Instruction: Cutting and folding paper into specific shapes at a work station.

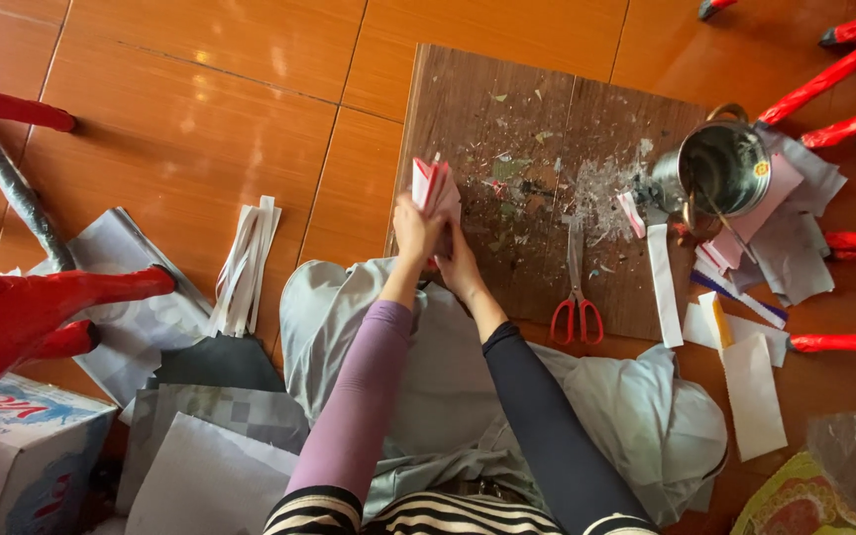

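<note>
Seen from above, a person seated on an orange tiled floor works a folded piece of white and red paper just above the centre of the frame, over the near left edge of a worn wooden board. The left hand, in a mauve sleeve, has its fingers closed around the lower part of the paper; the right hand, in a dark sleeve, sits just beneath it, fingers curled at the paper's base, though exactly what they pinch cannot be told.

The board's dull brown surface is speckled with paper scraps and dried residue. Red-handled scissors lie on it right of centre, blades pointing up the frame. At its upper right corner stands a shiny round metal pot with a looped handle; a thin stick leans inside it, the rest of its contents unclear. Flat white paper strips and pinkish sheets spread around the pot.

A bundle of narrow white strips rests on the tiles left of centre. A cardboard box fills the lower left corner, beside grey sheets. Pale grey cloth covers the lap.
</note>
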